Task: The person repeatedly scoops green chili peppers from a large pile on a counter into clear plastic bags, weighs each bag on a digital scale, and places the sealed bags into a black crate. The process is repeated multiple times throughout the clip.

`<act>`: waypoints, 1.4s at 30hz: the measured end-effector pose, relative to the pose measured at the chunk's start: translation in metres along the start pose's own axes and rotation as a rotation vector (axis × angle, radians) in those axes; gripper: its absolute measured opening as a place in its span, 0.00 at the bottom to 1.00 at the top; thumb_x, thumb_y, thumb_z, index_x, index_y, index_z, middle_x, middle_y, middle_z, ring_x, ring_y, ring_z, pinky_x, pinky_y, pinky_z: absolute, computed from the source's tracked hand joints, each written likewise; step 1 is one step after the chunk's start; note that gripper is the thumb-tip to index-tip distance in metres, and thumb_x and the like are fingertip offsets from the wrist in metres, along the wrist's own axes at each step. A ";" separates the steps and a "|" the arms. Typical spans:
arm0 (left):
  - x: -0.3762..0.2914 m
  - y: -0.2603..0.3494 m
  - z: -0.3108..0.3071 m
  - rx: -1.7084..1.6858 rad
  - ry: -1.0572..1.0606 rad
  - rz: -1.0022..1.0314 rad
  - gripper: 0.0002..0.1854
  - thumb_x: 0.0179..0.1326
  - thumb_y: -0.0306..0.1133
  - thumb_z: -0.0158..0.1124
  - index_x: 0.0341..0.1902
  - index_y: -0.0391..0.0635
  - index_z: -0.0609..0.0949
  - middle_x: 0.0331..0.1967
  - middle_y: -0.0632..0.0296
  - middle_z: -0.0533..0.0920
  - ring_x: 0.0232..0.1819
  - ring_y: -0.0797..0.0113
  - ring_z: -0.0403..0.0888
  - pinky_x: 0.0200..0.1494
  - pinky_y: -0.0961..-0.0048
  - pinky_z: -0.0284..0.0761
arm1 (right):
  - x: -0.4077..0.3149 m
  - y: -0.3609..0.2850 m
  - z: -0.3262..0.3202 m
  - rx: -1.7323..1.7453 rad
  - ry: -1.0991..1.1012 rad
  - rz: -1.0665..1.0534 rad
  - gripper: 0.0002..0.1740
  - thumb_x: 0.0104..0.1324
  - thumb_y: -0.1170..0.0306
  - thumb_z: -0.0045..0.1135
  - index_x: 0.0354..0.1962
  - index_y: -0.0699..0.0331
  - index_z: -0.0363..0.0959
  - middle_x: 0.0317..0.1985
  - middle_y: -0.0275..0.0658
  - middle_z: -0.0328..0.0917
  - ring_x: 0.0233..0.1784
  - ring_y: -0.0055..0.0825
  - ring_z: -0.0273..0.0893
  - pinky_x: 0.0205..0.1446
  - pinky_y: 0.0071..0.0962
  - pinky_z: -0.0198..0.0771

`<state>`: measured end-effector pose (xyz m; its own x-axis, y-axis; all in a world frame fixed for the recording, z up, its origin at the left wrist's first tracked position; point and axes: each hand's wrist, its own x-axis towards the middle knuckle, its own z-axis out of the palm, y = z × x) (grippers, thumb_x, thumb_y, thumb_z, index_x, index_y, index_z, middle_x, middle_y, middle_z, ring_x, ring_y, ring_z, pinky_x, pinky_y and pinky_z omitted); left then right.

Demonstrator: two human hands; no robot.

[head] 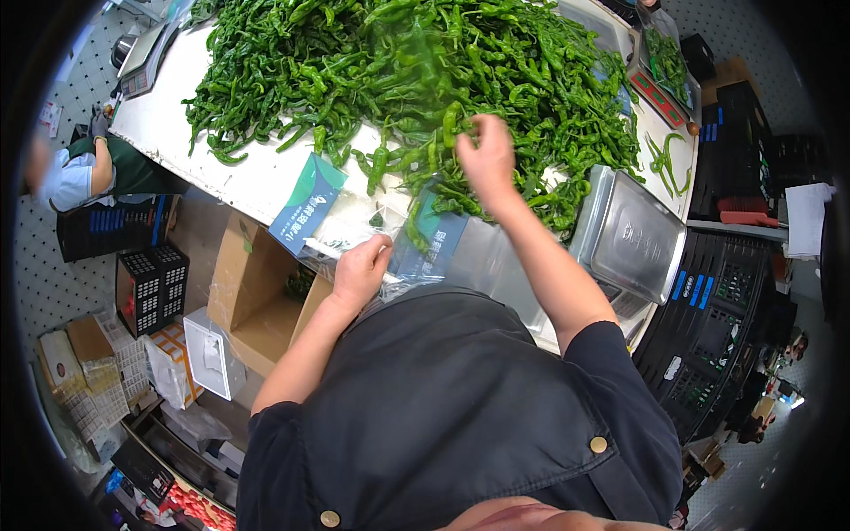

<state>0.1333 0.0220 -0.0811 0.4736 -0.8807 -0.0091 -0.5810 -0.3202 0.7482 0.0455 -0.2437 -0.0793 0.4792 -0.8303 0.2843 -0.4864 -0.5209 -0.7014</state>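
Note:
A wide pile of green peppers (pixel 412 79) covers the white tabletop (pixel 252 172). My right hand (pixel 488 156) is over the pile's near edge, blurred, its fingers at a light green pepper (pixel 451 124); whether it grips the pepper is unclear. Near the table's front edge, my left hand (pixel 362 269) has its fingers closed on the edge of a clear plastic bag (pixel 392 282). Some peppers lie in or under the clear film just beyond it. Printed bags in blue and green (pixel 309 202) lie to the left and between my hands.
A scale with a steel pan (pixel 631 232) stands at the right front, another scale (pixel 661 99) holding bagged peppers behind it. A third scale (pixel 141 56) is at the far left corner. Below the table are cardboard boxes (pixel 255 292). A co-worker (pixel 86 172) is at the left.

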 end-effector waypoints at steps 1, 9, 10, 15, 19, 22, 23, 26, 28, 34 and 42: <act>-0.001 -0.002 -0.001 0.001 0.010 -0.004 0.04 0.62 0.26 0.65 0.39 0.44 0.80 0.20 0.51 0.76 0.21 0.56 0.75 0.26 0.65 0.68 | 0.009 0.022 0.002 -0.237 0.031 0.069 0.23 0.60 0.66 0.65 0.49 0.68 0.69 0.45 0.48 0.75 0.51 0.44 0.72 0.57 0.42 0.69; 0.002 0.006 -0.003 0.003 -0.001 0.019 0.04 0.63 0.27 0.65 0.39 0.45 0.79 0.21 0.52 0.77 0.22 0.55 0.75 0.27 0.63 0.69 | 0.037 0.085 -0.001 -0.056 -0.273 0.302 0.23 0.52 0.63 0.65 0.43 0.68 0.75 0.39 0.49 0.83 0.43 0.44 0.82 0.50 0.39 0.75; 0.002 0.007 -0.005 0.017 -0.011 -0.003 0.04 0.62 0.28 0.64 0.39 0.46 0.79 0.24 0.52 0.79 0.26 0.52 0.78 0.29 0.61 0.71 | 0.037 0.083 -0.007 0.057 -0.187 0.377 0.24 0.52 0.62 0.62 0.45 0.67 0.77 0.38 0.47 0.84 0.41 0.39 0.83 0.49 0.36 0.75; 0.000 0.010 -0.009 0.025 -0.037 -0.052 0.04 0.62 0.28 0.65 0.38 0.46 0.78 0.25 0.53 0.81 0.27 0.51 0.80 0.29 0.61 0.73 | 0.015 0.053 0.008 0.135 -0.282 0.385 0.22 0.52 0.65 0.63 0.42 0.70 0.71 0.33 0.51 0.82 0.38 0.41 0.83 0.43 0.36 0.78; 0.001 0.010 -0.005 0.027 -0.039 -0.036 0.04 0.62 0.28 0.65 0.38 0.46 0.78 0.24 0.53 0.80 0.26 0.52 0.79 0.29 0.62 0.72 | 0.006 0.028 0.061 -0.327 -0.190 0.138 0.28 0.54 0.62 0.71 0.46 0.70 0.69 0.48 0.55 0.75 0.52 0.49 0.74 0.57 0.41 0.72; 0.001 0.010 -0.002 0.037 -0.054 -0.036 0.04 0.62 0.28 0.64 0.38 0.46 0.78 0.24 0.53 0.80 0.26 0.52 0.79 0.29 0.62 0.72 | 0.010 0.025 0.076 -0.318 -0.133 0.192 0.29 0.50 0.62 0.74 0.46 0.67 0.71 0.48 0.51 0.71 0.55 0.49 0.69 0.58 0.42 0.69; 0.001 0.010 -0.002 0.045 -0.067 -0.060 0.04 0.62 0.27 0.64 0.38 0.46 0.78 0.24 0.53 0.80 0.26 0.52 0.79 0.29 0.62 0.72 | 0.011 0.025 0.076 -0.313 -0.107 0.205 0.28 0.50 0.63 0.74 0.46 0.65 0.73 0.48 0.50 0.70 0.55 0.48 0.68 0.58 0.43 0.69; 0.000 0.008 -0.002 -0.011 0.004 0.026 0.05 0.62 0.26 0.64 0.40 0.45 0.79 0.17 0.54 0.72 0.18 0.57 0.71 0.24 0.63 0.65 | 0.007 0.024 0.061 -0.215 -0.056 0.180 0.23 0.52 0.66 0.70 0.46 0.60 0.75 0.46 0.48 0.75 0.51 0.46 0.73 0.54 0.41 0.72; -0.001 0.007 -0.003 -0.014 0.009 0.014 0.05 0.62 0.26 0.64 0.40 0.45 0.79 0.16 0.54 0.71 0.18 0.57 0.70 0.24 0.63 0.65 | 0.005 0.024 0.042 0.039 -0.027 0.141 0.21 0.54 0.67 0.66 0.46 0.59 0.76 0.43 0.46 0.79 0.46 0.44 0.77 0.50 0.38 0.75; 0.002 0.007 -0.005 -0.013 0.019 0.007 0.04 0.63 0.26 0.64 0.40 0.45 0.79 0.16 0.55 0.71 0.18 0.57 0.70 0.24 0.64 0.64 | 0.047 0.070 -0.057 0.396 0.065 0.248 0.17 0.57 0.69 0.61 0.45 0.61 0.76 0.33 0.38 0.83 0.35 0.26 0.80 0.43 0.28 0.74; 0.005 0.016 -0.006 0.036 -0.039 -0.042 0.05 0.61 0.27 0.64 0.39 0.45 0.79 0.25 0.52 0.80 0.26 0.52 0.79 0.29 0.62 0.72 | 0.028 0.157 -0.064 -0.258 -0.494 0.000 0.33 0.51 0.71 0.68 0.57 0.61 0.70 0.55 0.48 0.76 0.60 0.46 0.73 0.65 0.39 0.69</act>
<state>0.1301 0.0147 -0.0647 0.4724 -0.8789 -0.0662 -0.5852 -0.3689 0.7221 -0.0645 -0.3613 -0.1393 0.7344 -0.6714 -0.0990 -0.6198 -0.6040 -0.5010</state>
